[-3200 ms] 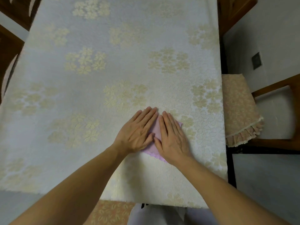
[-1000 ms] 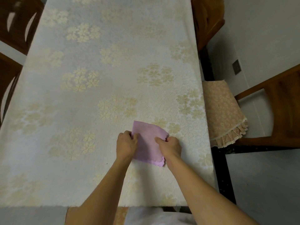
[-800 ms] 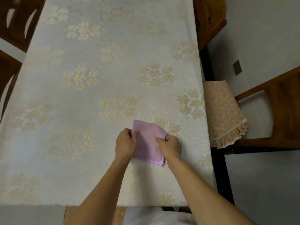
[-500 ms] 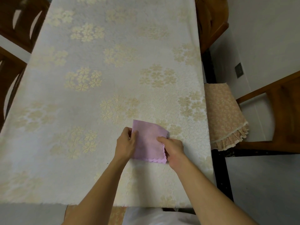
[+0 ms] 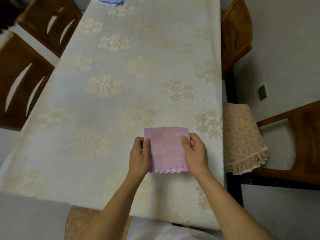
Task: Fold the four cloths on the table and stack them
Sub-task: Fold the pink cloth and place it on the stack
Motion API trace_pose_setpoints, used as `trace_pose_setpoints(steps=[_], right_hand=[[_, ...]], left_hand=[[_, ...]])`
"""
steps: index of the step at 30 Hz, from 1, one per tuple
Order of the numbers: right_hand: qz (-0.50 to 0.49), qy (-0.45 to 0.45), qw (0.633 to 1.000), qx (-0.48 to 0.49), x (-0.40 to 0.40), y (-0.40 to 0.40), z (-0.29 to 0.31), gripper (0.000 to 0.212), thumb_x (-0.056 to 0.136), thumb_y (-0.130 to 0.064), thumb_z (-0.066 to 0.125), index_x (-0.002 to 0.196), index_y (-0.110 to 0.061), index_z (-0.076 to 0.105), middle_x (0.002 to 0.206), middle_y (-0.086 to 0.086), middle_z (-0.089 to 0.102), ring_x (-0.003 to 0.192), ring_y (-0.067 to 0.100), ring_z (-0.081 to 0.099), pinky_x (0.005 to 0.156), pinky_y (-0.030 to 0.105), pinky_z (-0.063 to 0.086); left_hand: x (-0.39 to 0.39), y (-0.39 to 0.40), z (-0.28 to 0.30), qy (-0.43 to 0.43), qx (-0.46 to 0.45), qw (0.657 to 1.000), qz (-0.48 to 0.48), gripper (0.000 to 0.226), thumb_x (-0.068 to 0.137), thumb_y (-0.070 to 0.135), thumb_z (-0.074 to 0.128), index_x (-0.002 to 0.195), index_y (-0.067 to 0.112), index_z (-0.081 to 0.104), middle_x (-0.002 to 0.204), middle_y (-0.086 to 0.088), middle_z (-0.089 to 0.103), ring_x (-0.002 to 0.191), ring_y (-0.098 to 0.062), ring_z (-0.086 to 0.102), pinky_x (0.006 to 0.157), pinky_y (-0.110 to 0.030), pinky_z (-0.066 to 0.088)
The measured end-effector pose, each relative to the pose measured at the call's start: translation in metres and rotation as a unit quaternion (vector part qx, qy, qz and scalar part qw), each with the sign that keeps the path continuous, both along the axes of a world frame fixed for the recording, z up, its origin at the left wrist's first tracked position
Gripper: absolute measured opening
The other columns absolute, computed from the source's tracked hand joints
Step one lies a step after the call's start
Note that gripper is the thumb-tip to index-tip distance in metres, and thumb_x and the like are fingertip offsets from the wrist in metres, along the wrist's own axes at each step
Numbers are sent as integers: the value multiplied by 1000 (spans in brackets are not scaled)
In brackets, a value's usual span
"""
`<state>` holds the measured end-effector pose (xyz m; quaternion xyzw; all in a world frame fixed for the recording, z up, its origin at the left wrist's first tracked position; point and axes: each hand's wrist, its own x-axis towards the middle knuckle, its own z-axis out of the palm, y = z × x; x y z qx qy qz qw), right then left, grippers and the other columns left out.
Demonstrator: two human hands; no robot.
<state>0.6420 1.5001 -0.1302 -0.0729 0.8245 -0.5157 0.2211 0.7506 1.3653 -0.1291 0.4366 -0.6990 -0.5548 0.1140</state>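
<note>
The long bench [image 5: 121, 101] runs away from the person under a cream woven tablecloth [image 5: 69, 161] with pale gold flower clusters, and most of it lies bare ahead of and to the left of the hands. Wooden chairs [image 5: 22, 80] crowd its left edge, and a chair with a frilled beige cushion [image 5: 242, 135] sits just beyond the right hand, past the bench's right edge. At the far end, well ahead of both hands, a blue cloth [image 5: 111, 0] now shows at the frame's top. The folded pink cloth [image 5: 166, 149], a soft square with a zigzag hem toward the person, lies squared up rather than skewed as before. The left hand [image 5: 139, 156] pinches its left edge, the right hand [image 5: 195, 153] its right edge, thumbs on top.
</note>
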Motion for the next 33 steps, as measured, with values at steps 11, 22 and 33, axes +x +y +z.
trace_pose_setpoints(steps=[11, 22, 33], right_hand=[[31, 67, 997, -3, -23, 48, 6, 27, 103, -26, 50, 79, -15, 50, 58, -11, 39, 54, 6, 32, 53, 29, 28], [29, 81, 996, -10, -44, 88, 6, 28, 104, -26, 47, 80, -12, 53, 62, -10, 43, 56, 7, 37, 55, 30, 33], [235, 104, 966, -37, -35, 83, 17, 29, 104, -29, 48, 86, -9, 57, 65, -2, 51, 63, 18, 46, 55, 25, 33]], left_hand=[[-14, 59, 13, 27, 4, 998, 51, 23, 105, 29, 39, 90, 15, 50, 82, 1, 56, 65, 2, 48, 59, -14, 37], [-37, 104, 17, 18, -23, 996, 85, 20, 105, 29, 40, 88, 23, 50, 81, 2, 60, 66, -3, 53, 60, -22, 40], [13, 154, 34, 20, -48, 953, 297, 21, 105, 32, 40, 89, 23, 50, 76, 5, 56, 64, -7, 49, 61, -30, 39]])
